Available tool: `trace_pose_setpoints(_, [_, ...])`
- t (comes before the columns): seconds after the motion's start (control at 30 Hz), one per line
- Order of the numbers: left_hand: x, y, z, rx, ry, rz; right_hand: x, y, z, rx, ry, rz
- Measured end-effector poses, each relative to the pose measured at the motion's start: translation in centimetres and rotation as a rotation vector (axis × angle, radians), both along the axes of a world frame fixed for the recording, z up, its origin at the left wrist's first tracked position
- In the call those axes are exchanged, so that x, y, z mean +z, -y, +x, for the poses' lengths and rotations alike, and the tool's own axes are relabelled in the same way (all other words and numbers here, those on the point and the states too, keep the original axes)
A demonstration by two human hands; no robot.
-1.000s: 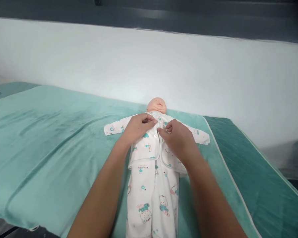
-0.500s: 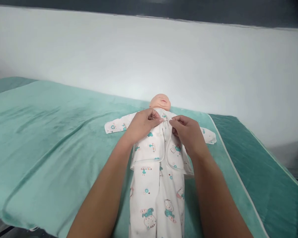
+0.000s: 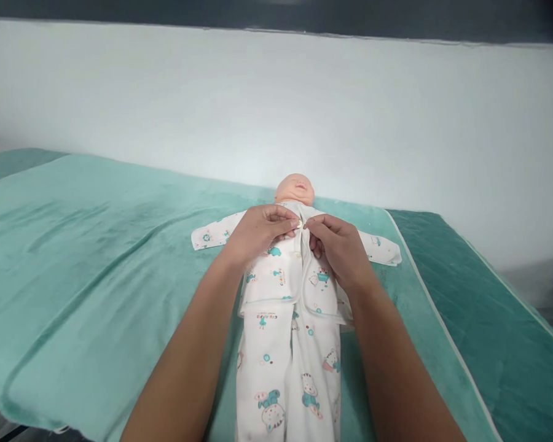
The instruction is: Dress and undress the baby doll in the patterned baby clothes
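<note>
A baby doll (image 3: 295,189) lies on its back, dressed in a white printed jacket (image 3: 270,279) and matching white trousers (image 3: 270,362). At the upper chest, my left hand (image 3: 270,227) pinches the left front edge of the jacket by a small pale button or snap. My right hand (image 3: 334,236) pinches the other front edge, its fingertips almost touching those of my left. Below the hands the two front edges lie side by side with a narrow gap. The sleeves stretch out to both sides, and my fingers partly cover the fastening.
A light green blanket (image 3: 120,245) with some creases spreads under the doll. Darker green cloth (image 3: 479,276) shows past its pale edging on the right. Behind the bed stands a white wall (image 3: 212,92) with a dark band along the top.
My right hand has moved left, bringing the two jacket edges together at the chest. The gap between my fingertips has narrowed.
</note>
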State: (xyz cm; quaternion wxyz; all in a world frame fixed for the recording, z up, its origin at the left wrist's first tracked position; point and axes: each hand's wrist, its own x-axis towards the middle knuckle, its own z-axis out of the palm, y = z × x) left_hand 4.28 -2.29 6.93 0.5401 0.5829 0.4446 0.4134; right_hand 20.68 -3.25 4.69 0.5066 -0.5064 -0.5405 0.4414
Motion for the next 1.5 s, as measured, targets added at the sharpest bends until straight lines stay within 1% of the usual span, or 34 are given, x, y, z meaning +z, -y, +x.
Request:
trace_pose_setpoints(0.2, [-0.07,-0.18,-0.08,-0.021,-0.023,0.028,-0.05,0.08,-0.13,0.002,0.000,0.017])
trace_pose_setpoints(0.37, [0.07,-0.06,-0.14,-0.031,-0.046,0.028,-0.16,0.05,-0.39,-0.025,-0.029,0.013])
trace_pose_setpoints(0.53, [0.35,0.32,-0.10,-0.014,-0.112,0.045,-0.09,0.14,-0.51,-0.030,-0.045,0.024])
trace_pose_setpoints(0.73, [0.21,0.33,0.18,0.019,-0.088,0.046,-0.20,0.15,-0.47,-0.020,-0.016,0.024])
trace_pose_setpoints(0.87, [0.36,0.57,0.08,0.014,-0.107,0.047,-0.29,0.16,-0.50,-0.034,-0.010,0.050])
trace_pose_setpoints(1.0, [0.37,0.72,0.01,0.001,-0.168,0.102,-0.42,0.12,-0.54,-0.032,-0.001,0.056])
trace_pose_setpoints(1.1, [0.17,0.65,0.17,0.025,-0.205,0.129,-0.53,0.09,-0.56,-0.034,0.002,0.071])
trace_pose_setpoints(1.33, [-0.22,0.46,0.47,0.083,-0.159,0.075,-0.42,0.15,-0.60,-0.022,0.005,0.074])
trace_pose_setpoints(1.5, [-0.13,0.42,0.53,0.068,-0.184,0.073,-0.27,0.19,-0.66,-0.024,0.006,0.076])
